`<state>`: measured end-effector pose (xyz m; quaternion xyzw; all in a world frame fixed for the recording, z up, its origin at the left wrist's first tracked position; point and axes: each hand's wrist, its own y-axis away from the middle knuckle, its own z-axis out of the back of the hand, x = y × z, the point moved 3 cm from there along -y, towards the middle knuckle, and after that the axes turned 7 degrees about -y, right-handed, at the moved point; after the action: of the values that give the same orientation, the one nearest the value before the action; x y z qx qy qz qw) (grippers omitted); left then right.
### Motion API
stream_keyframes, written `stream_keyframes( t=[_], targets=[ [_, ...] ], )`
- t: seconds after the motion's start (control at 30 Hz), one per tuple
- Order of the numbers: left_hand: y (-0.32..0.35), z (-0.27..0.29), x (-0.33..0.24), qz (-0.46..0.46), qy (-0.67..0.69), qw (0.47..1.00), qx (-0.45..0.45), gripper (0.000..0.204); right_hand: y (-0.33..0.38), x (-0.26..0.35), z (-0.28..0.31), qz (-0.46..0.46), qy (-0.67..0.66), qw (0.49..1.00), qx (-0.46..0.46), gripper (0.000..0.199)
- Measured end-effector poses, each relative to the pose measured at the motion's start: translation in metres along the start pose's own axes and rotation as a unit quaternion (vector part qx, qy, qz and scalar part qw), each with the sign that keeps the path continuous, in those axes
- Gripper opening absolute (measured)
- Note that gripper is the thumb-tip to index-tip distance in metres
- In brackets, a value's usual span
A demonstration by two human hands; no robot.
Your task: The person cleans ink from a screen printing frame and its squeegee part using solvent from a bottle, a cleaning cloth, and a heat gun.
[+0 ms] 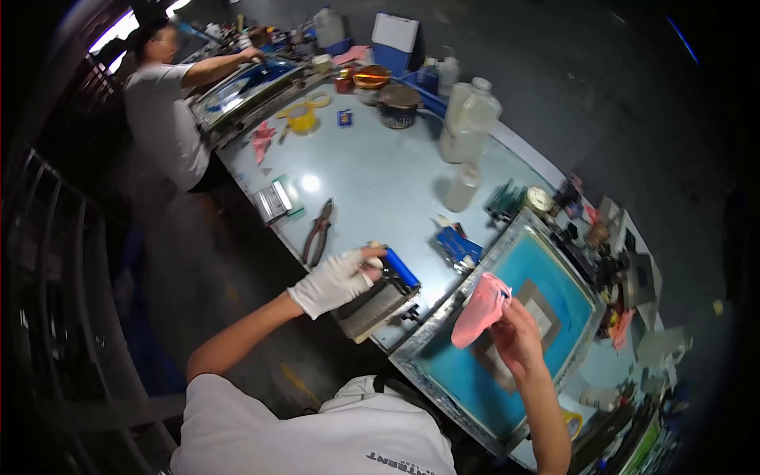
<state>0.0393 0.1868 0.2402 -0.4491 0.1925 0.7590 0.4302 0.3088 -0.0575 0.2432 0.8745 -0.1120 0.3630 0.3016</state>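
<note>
My right hand (520, 336), bare, pinches a crumpled pink cloth (480, 311) above a screen-printing frame (443, 321). Blue-green mesh (564, 273) fills the frame, around a grey-bordered pale rectangle (541, 310) in its middle, partly hidden by my hand. My left hand (340, 281) wears a white glove with bare fingertips. Its fingers are curled in beside the end of a blue cylinder (402, 267) that sits over a grey block (376, 309) at the table edge. Whether those fingers grip anything is hidden.
Pliers (318, 232) lie near the table's front edge. Beyond are a white squeeze bottle (463, 188), a large translucent jug (472, 119), a dark tub (398, 105) and yellow tape (301, 118). A blue packet (459, 247) lies by the frame. At far left another person (162, 111) reaches over a second frame.
</note>
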Motion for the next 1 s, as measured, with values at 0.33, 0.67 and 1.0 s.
stream_keyframes(
  t=[0.33, 0.67, 1.0],
  targets=[
    [0.042, 0.169, 0.261, 0.206, -0.235, 0.855, -0.415, 0.045, -0.151, -0.07, -0.108, -0.121, -0.04, 0.989, 0.077, 0.018],
    [0.002, 0.179, 0.347, 0.253, -0.305, 0.786, -0.475, 0.053, -0.217, -0.078, -0.125, -0.149, -0.067, 0.985, 0.053, 0.019],
    [-0.022, 0.166, 0.332, 0.307, -0.191, 0.813, -0.457, 0.053, -0.337, -0.072, -0.08, 0.152, 0.52, 0.839, 0.054, 0.049]
  ],
)
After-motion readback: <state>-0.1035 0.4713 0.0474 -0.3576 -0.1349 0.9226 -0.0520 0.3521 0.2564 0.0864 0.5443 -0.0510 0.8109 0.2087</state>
